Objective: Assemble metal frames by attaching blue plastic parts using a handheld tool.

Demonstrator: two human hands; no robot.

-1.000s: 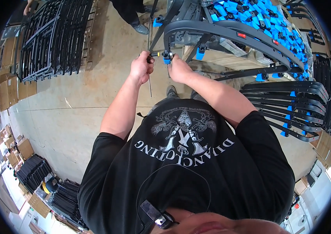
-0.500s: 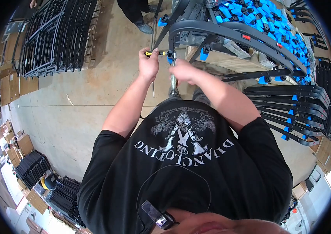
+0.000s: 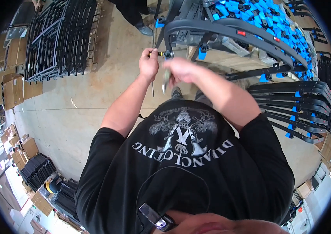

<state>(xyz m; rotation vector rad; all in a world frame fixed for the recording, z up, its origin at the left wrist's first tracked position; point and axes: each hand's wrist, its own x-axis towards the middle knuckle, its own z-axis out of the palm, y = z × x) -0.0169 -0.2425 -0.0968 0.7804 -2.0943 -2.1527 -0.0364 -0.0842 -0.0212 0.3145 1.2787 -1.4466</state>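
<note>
Right hand (image 3: 181, 70) dropped from frame (image 3: 228, 29).

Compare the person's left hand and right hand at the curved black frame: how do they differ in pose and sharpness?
The left hand is closed around a thin tool with a yellow part, and looks sharp; the right hand is blurred, and what it holds cannot be told. Both are raised at the end of the curved black frame.
</note>
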